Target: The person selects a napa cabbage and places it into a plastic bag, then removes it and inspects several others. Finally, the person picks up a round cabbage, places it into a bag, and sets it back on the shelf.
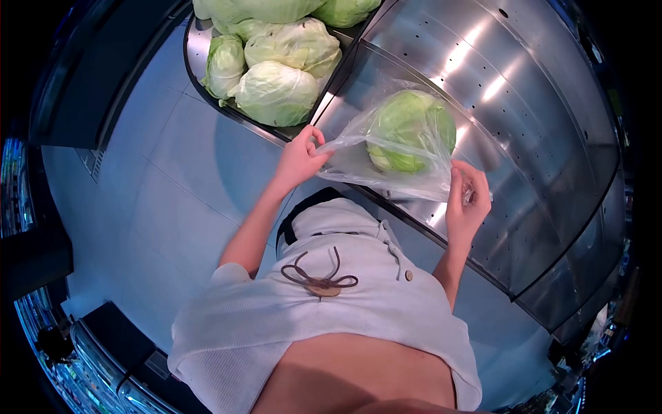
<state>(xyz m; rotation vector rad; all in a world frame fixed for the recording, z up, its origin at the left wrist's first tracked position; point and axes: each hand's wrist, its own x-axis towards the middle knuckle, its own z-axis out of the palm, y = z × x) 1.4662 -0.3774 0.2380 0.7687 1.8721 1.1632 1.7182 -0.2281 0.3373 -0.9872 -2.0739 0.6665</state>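
A round green cabbage (403, 127) rests inside a clear plastic bag (352, 162) on the metal shelf. With curled fingers, my left hand (301, 157) pinches the left corner of the bag's mouth. At the opposite corner my right hand (470, 195) grips the gathered plastic between thumb and fingers. Stretched between both hands, the near edge of the bag lies toward my body, and the cabbage sits beyond it.
Several more cabbages (279, 93) are piled in a bin at the upper left. The perforated metal shelf (531, 165) extends to the right, with a dark front edge. Pale floor tiles (172, 172) lie to my left.
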